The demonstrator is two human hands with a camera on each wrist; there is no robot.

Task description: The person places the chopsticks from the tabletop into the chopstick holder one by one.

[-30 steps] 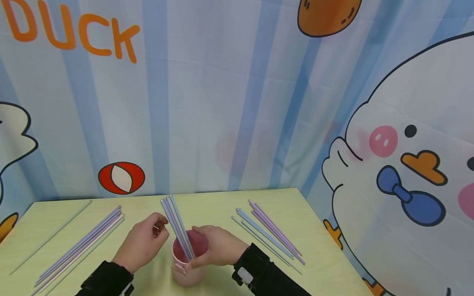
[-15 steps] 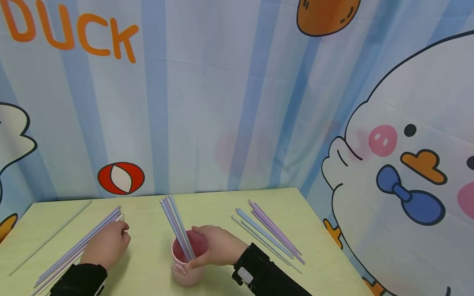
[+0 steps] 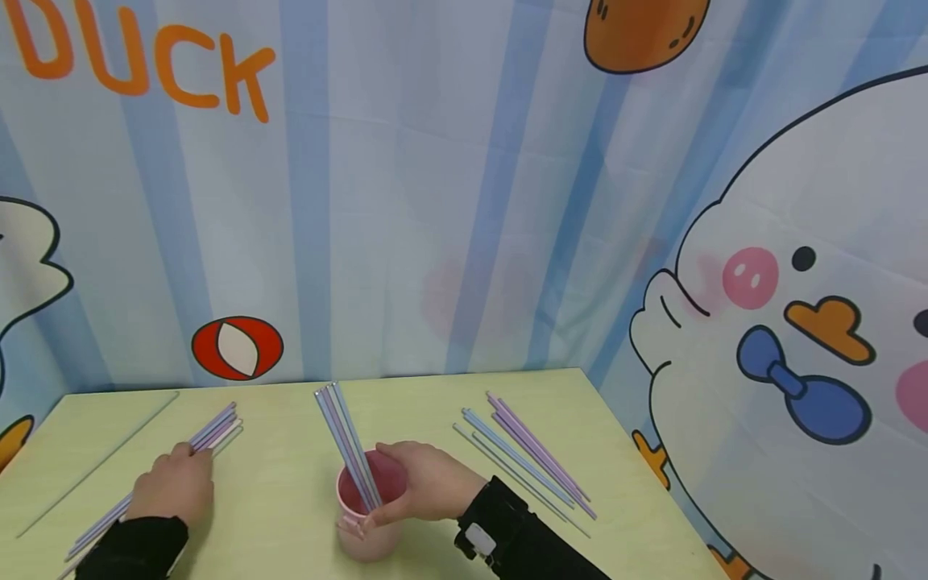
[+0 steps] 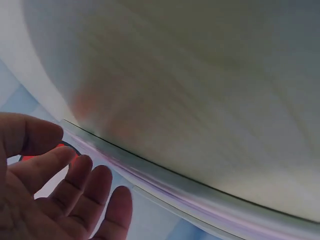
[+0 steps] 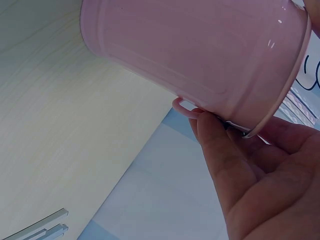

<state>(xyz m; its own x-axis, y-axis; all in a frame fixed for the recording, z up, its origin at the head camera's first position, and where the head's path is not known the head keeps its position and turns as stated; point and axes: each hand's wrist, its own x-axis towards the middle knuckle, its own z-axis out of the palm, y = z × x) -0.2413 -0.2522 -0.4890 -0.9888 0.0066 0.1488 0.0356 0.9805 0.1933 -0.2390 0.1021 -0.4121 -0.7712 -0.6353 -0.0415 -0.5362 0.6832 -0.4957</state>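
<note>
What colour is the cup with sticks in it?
The cup is pink; it shows best in the right wrist view.

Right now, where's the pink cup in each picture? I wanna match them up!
Head: the pink cup is low, a bit left of the middle, with the right hand holding it.
Left wrist: it isn't in this one.
Right wrist: it's big, across the top, middle to right.
Shared landmark: the blue-and-white backdrop shows in all three.

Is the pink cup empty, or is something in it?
Not empty: several sticks stand in the pink cup, their tops rising above its rim.
</note>
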